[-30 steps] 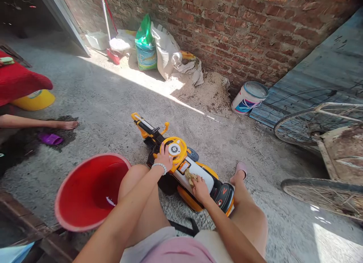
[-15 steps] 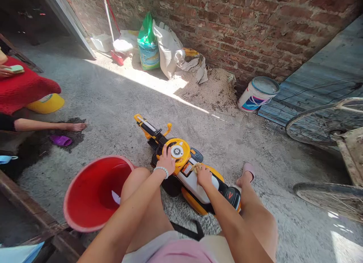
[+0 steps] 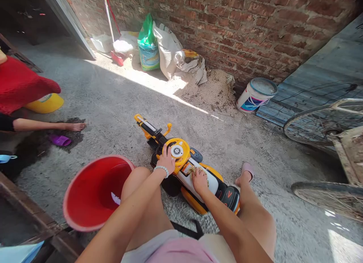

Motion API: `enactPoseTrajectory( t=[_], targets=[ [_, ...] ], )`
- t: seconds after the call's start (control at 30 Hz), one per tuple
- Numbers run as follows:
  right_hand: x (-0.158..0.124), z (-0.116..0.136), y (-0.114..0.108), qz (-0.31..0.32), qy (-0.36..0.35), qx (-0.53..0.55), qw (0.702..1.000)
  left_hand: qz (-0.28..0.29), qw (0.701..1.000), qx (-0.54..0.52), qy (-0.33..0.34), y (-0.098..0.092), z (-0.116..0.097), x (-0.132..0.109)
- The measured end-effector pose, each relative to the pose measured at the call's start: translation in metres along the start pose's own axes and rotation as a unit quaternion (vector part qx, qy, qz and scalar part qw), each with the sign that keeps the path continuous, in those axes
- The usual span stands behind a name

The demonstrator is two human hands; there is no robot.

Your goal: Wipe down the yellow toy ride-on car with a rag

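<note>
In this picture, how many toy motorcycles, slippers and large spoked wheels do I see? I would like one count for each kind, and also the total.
Toy motorcycles: 1, the yellow and white toy motorcycle
Slippers: 2, a purple slipper and a pink slipper
Large spoked wheels: 2, an upper spoked wheel and a lower spoked wheel
Total: 5

You are wearing a bracelet of white beads (image 3: 160,170) on your left wrist (image 3: 154,177) — also shorts in pink and cream (image 3: 181,253), and a pale pink slipper (image 3: 247,169) on your right foot.
</note>
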State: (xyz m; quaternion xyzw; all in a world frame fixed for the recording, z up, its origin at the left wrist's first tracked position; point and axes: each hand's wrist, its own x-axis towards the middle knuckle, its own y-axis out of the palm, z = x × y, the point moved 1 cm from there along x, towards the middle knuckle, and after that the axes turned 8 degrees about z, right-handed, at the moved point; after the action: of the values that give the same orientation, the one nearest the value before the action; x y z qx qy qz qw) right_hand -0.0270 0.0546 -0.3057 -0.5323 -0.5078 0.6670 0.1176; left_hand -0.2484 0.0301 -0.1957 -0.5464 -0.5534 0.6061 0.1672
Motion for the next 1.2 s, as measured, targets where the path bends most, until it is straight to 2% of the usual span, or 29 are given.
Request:
enactPoseTrajectory(
  t=[0.2, 0.37, 0.47, 0.57, 0.77, 0.87, 1.03, 1.2],
  targets=[
    [0.017, 0.01, -0.003, -0.024, 0.063, 0.001, 0.998, 0.0, 1.0, 0.004, 0.001, 0.004, 0.002, 0.004],
    [0.041, -0.008, -0.021, 0.018, 0.094, 0.029, 0.995, 0.005, 1.0, 0.005, 0.001, 0.001, 0.0, 0.002],
    [0.043, -0.018, -0.028, 0.042, 0.092, 0.04, 0.994, 0.006, 1.0, 0.002, 0.001, 0.001, 0.0, 0.001],
    [0.031, -0.01, -0.022, 0.023, 0.073, 0.027, 0.997, 0.0, 1.0, 0.0, 0.002, 0.001, 0.0, 0.0],
    [-0.012, 0.031, 0.016, -0.017, -0.004, 0.014, 1.0, 0.004, 1.0, 0.001, -0.005, 0.0, -0.001, 0.0],
    [-0.026, 0.037, 0.027, -0.016, -0.04, 0.012, 0.999, 0.005, 1.0, 0.005, -0.003, 0.0, 0.0, 0.001],
    [-0.033, 0.027, 0.018, -0.001, -0.07, 0.011, 0.998, -0.001, 1.0, -0.003, 0.001, 0.004, 0.002, 0.004],
    [-0.03, 0.024, 0.009, -0.009, -0.058, 0.024, 0.998, -0.007, 1.0, -0.014, 0.005, 0.005, 0.004, 0.005]
  ],
)
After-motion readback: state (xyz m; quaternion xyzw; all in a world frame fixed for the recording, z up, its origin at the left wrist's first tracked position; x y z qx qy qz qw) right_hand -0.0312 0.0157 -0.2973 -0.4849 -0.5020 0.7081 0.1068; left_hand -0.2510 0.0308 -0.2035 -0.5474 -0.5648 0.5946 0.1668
